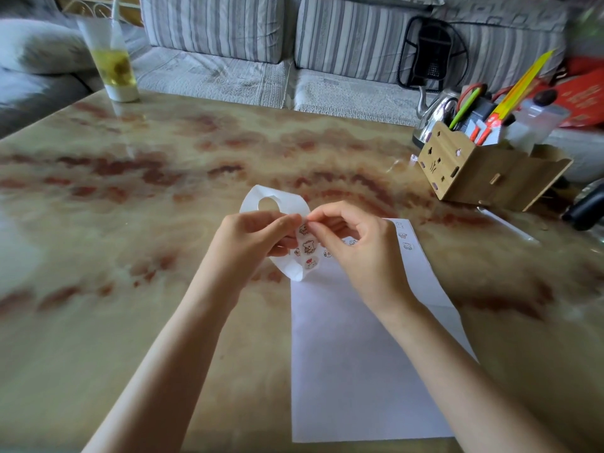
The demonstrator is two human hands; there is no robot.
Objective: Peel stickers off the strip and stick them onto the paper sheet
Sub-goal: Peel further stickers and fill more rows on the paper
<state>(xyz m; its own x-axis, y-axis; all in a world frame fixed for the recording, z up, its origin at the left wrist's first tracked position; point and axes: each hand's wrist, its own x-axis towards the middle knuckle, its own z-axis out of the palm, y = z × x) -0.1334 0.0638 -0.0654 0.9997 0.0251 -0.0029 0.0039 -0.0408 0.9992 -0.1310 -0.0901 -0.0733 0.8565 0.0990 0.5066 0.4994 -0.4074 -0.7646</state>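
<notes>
In the middle of the frame both hands meet over the marbled table (130, 207). The left hand (258, 238) pinches the sticker strip (305, 253) between thumb and curled fingers. The right hand (359, 253) closes thumb and forefinger narrowly on the strip's upper end, where the top printed sticker sits. Whether a sticker edge has lifted cannot be told. The strip is off the table: its bare white backing curls up into a loop behind the left fingers, and its printed end hangs down, the tip over the upper left corner of the paper sheet (359, 371). The sheet lies flat at lower centre-right, with its left edge running straight down from under the strip and its lower edge near the bottom of the frame. Its right edge slants toward the lower right beneath the right forearm. A few small stuck stickers (405, 238) line its upper right edge, and others show by the right fingers. Most of the sheet is bare white. A broad stretch of tabletop lies to the left of the hands, reaching to a cup (112, 63) of yellow liquid by the far edge at upper left. At upper right a wooden organiser (474, 174) of pens stands near the sheet's far corner, with a kettle (431, 116) behind it and a black object (585, 207) at the right edge. A striped sofa (212, 70) runs along the table's far side.
</notes>
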